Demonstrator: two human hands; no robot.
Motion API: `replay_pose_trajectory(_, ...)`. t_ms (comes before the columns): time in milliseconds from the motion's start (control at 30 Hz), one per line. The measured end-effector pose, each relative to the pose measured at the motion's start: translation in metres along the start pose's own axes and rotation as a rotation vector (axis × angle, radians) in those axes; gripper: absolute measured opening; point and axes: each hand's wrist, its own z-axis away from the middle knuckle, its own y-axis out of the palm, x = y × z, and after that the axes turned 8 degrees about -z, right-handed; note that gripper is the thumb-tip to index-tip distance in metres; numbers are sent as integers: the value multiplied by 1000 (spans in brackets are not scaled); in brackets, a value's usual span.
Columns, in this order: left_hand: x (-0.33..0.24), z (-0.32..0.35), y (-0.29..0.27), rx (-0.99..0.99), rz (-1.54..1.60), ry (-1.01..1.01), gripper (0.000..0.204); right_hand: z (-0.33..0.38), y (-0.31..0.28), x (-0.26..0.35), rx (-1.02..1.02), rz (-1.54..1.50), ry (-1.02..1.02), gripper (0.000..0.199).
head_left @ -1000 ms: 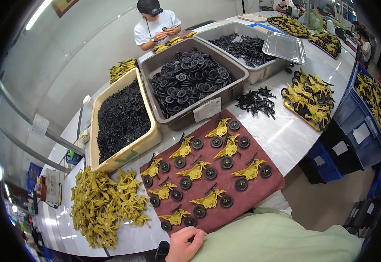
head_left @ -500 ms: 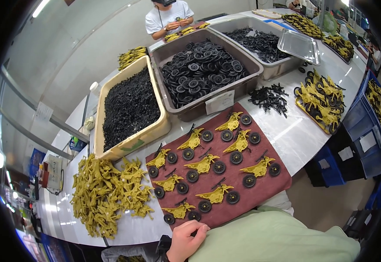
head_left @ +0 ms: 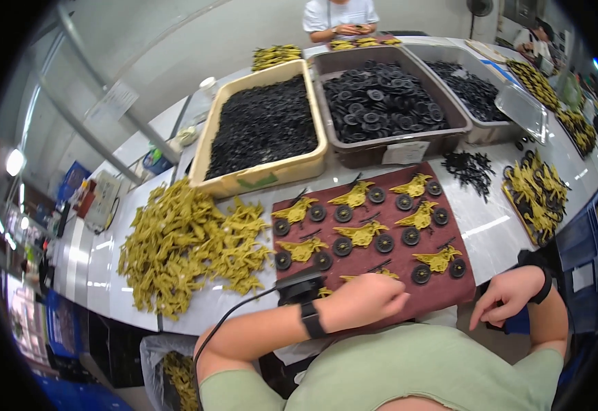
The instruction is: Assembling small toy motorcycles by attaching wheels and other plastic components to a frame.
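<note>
My left hand is curled over the near edge of a dark red mat. Its back faces up, and I cannot see whether anything is inside. On the mat lie several yellow toy motorbike bodies, each with two black wheels and a thin black part laid around it. My left hand and forearm cover some of the nearest sets. Off the mat's near right corner, my right hand hangs with the index finger stretched down and no object visible in it. Both wrists wear black bands.
Loose yellow bodies form a pile left of the mat. Behind stand a cream bin of small black parts, a brown bin of wheels and a grey bin. Assembled motorbikes fill a tray at right. Someone sits opposite.
The view has turned, so the table sits differently in it. My left hand has moved across the mat's near edge, and my right hand and arm have come into view.
</note>
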Motion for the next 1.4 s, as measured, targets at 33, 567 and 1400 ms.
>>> replay_pose_trajectory(33, -4, -4, 3, 37, -91, 57, 24, -12, -3, 20, -54, 186, -97, 25)
replay_pose_trajectory(567, -19, 20, -21, -384, 666, -496, 23, -186, -151, 51, -934, 578, -698, 17)
replay_pose_trajectory(1400, 18, 1, 5, -200, 1783, -878, 37, -154, -27, 47, -633, 640, -474, 21)
